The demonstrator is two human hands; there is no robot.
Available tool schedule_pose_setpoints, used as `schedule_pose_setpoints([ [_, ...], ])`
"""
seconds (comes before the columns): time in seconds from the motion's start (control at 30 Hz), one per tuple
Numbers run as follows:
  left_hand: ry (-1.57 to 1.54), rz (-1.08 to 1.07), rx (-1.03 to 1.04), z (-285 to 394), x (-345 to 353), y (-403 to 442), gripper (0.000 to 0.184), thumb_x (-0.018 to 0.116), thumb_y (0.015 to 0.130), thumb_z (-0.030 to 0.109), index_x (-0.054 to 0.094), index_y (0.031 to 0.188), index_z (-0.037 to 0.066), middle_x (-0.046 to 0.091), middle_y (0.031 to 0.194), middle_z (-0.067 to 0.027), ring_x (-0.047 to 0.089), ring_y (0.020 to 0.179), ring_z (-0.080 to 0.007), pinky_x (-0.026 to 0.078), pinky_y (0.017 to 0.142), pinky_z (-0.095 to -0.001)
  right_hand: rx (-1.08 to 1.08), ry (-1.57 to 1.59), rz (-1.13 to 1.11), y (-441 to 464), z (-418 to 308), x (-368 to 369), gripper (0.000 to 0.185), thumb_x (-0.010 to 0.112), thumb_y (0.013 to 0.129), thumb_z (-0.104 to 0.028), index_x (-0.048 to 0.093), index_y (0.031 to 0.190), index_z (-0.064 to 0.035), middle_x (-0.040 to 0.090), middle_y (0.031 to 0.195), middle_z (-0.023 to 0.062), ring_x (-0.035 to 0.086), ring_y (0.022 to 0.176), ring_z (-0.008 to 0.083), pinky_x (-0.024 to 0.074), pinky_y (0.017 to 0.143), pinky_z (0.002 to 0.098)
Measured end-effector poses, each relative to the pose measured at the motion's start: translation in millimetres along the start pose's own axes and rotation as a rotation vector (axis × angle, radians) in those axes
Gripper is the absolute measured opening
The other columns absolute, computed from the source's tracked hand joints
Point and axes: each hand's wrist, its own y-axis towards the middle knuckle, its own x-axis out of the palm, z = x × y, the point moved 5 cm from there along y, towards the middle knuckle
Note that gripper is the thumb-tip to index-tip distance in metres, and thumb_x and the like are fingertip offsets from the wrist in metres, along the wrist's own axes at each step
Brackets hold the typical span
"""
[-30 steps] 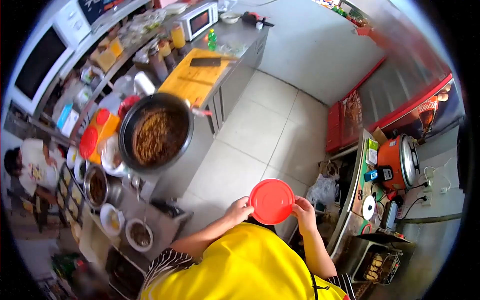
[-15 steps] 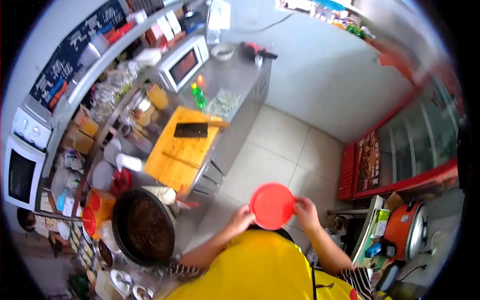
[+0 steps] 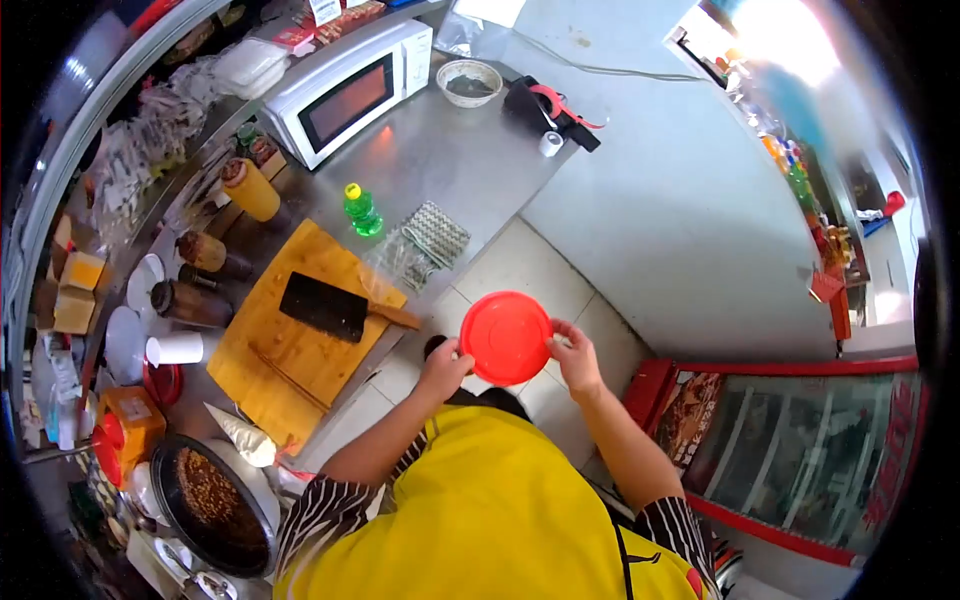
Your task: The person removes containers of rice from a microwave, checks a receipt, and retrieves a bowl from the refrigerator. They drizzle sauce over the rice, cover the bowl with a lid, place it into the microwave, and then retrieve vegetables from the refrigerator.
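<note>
Between my two hands is a round red plastic lid, held by its rim in front of the yellow apron. My left hand pinches its left edge, and my right hand grips the right edge. Its flat face with a ring in the middle is turned up toward me. To the left, a cleaver with a wooden handle lies on a wooden cutting board, beside a pair of chopsticks. The fingertips under the lid are hidden.
A metal counter carries a microwave, a green bottle and a white bowl. At the lower left stands a black pot of brown food. A red-framed display fridge is at the right.
My view has swung round toward the counter and wall, so the board and microwave appear larger. Both hands still hold the lid, which now sits higher and further left in view.
</note>
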Motion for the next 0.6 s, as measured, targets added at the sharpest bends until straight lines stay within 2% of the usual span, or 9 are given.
schedule_pose_setpoints([
  [0.03,0.044,-0.012,0.025,-11,-2,31,0.016,0.058,0.076,0.016,0.054,0.079,0.001,0.060,0.070,-0.0073,0.058,0.066,-0.0148,0.047,0.063,-0.0289,0.000,0.006,-0.010,23,-7,-2,0.037,0.057,0.085,-0.006,0.055,0.121,0.0041,0.062,0.113,0.0102,0.060,0.096,0.0171,0.0482,0.085,0.0295],
  [0.1,-0.037,0.044,-0.017,24,3,68,0.016,0.057,0.077,0.016,0.053,0.079,0.001,0.059,0.071,-0.0073,0.057,0.066,-0.0149,0.047,0.063,-0.0292,0.005,0.037,-0.048,72,-23,-6,0.038,0.057,0.085,-0.007,0.055,0.121,0.0037,0.061,0.114,0.0105,0.059,0.098,0.0178,0.0482,0.086,0.0303],
  [0.23,-0.126,0.144,-0.070,47,0,141,0.012,0.055,0.079,0.013,0.053,0.083,0.001,0.058,0.077,-0.0063,0.057,0.071,-0.0129,0.048,0.066,-0.0286,0.095,0.156,-0.190,167,-56,4,0.039,0.054,0.086,-0.006,0.052,0.123,0.0033,0.059,0.117,0.0109,0.057,0.103,0.0192,0.0466,0.091,0.0334],
  [0.33,-0.223,0.251,-0.080,58,-2,187,0.010,0.053,0.081,0.009,0.052,0.087,0.001,0.058,0.082,-0.0053,0.057,0.073,-0.0124,0.050,0.067,-0.0284,0.110,0.089,-0.322,244,-75,18,0.039,0.053,0.086,-0.004,0.051,0.123,0.0031,0.058,0.117,0.0107,0.056,0.105,0.0195,0.0451,0.093,0.0333],
  [0.37,-0.256,0.249,-0.056,62,-1,199,0.013,0.052,0.084,0.010,0.049,0.094,0.002,0.056,0.092,-0.0052,0.058,0.082,-0.0152,0.050,0.074,-0.0315,0.110,0.044,-0.353,268,-81,23,0.039,0.053,0.086,-0.005,0.051,0.123,0.0031,0.058,0.118,0.0108,0.056,0.105,0.0195,0.0451,0.093,0.0331],
  [0.47,-0.417,0.395,-0.090,58,-1,234,0.014,0.053,0.084,0.011,0.050,0.094,0.002,0.055,0.093,-0.0059,0.058,0.083,-0.0148,0.049,0.076,-0.0314,0.113,0.013,-0.481,330,-96,41,0.038,0.053,0.086,-0.004,0.052,0.123,0.0025,0.058,0.117,0.0102,0.056,0.104,0.0184,0.0447,0.092,0.0318],
  [0.53,-0.304,0.491,-0.079,51,-5,248,0.015,0.055,0.083,0.011,0.051,0.094,0.003,0.055,0.091,-0.0053,0.058,0.083,-0.0148,0.049,0.076,-0.0306,0.111,-0.007,-0.581,359,-98,50,0.038,0.051,0.087,-0.004,0.052,0.124,0.0016,0.059,0.115,0.0090,0.056,0.102,0.0165,0.0441,0.093,0.0318],
  [0.6,-0.269,0.571,-0.091,51,-7,256,0.016,0.056,0.083,0.011,0.051,0.095,0.003,0.055,0.091,-0.0047,0.058,0.083,-0.0150,0.049,0.076,-0.0301,0.016,-0.114,-0.593,384,-105,58,0.032,0.054,0.086,-0.002,0.056,0.118,0.0033,0.062,0.108,0.0094,0.058,0.097,0.0164,0.0458,0.089,0.0305],
])
